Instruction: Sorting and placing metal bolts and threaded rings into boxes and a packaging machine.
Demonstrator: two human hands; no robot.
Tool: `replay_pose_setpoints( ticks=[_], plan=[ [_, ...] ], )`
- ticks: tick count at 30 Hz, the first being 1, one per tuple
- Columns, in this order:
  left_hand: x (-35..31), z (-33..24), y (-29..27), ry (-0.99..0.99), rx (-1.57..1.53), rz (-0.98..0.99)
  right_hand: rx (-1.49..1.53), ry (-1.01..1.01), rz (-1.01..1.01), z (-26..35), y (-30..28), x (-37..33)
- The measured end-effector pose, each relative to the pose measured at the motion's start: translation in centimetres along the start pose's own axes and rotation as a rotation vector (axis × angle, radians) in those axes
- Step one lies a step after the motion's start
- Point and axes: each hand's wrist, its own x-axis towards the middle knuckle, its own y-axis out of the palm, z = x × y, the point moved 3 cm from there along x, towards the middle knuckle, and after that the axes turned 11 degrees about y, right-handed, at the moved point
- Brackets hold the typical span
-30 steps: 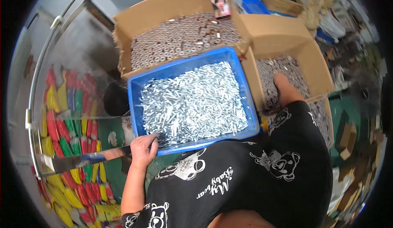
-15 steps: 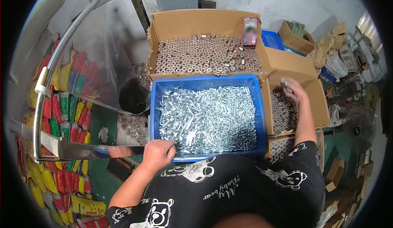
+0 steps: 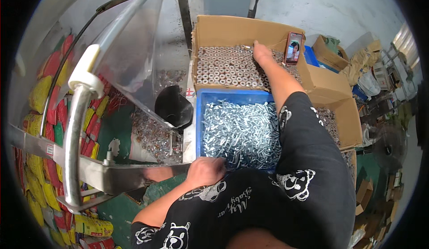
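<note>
Over it goes: half a second ago my right hand (image 3: 263, 53) was above the right-hand cardboard box (image 3: 348, 117) with a small cylinder at its fingertips, and now it's deep in the far cardboard box (image 3: 250, 27), up by the back wall. Fingers bent and close together there — I can't tell whether they have hold of anything. My left hand (image 3: 205, 172) stays at the near-left corner of the blue tub (image 3: 199, 128), fingers curled; whether they grip its rim, I can't tell. My sleeve now crosses the tub's right side, covering some of the silvery metal pins (image 3: 241, 132). The ringed cylinders (image 3: 225, 65) fill the far box in close rows, mostly on end, ring faces up, long axes upright. One shiny cylinder (image 3: 246, 47), just left of my right fingertips, appears tipped on its side, axis roughly crosswise.
</note>
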Motion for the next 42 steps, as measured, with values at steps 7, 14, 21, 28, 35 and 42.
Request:
replay_pose_setpoints(
  ticks=[7, 14, 21, 28, 35, 42],
  plan=[
    [0.0, 0.3, 0.1, 0.006, 0.031, 0.036, 0.380, -0.239, -0.053, 1.4, -2.8, -5.0],
    [-0.4, 0.1, 0.8, 0.005, 0.037, 0.088, 0.860, -0.264, 0.881, 14.4, -0.2, -24.1],
    [-0.6, -0.6, 0.8, -0.039, 0.105, 0.060, 0.594, -0.749, 0.304, 3.7, -3.6, -28.7],
    [-0.2, -1.3, 0.6, -0.074, 0.198, 0.052, -0.212, -0.802, 0.209, -14.0, -4.2, -31.6],
    [0.2, -1.2, 1.2, -0.120, 0.208, 0.096, -0.225, -0.596, 0.294, -14.0, -2.6, -29.9],
    [-0.5, -1.1, 1.0, -0.185, 0.176, 0.139, -0.184, -0.714, 0.287, -14.0, -4.2, -31.7]
  ],
)
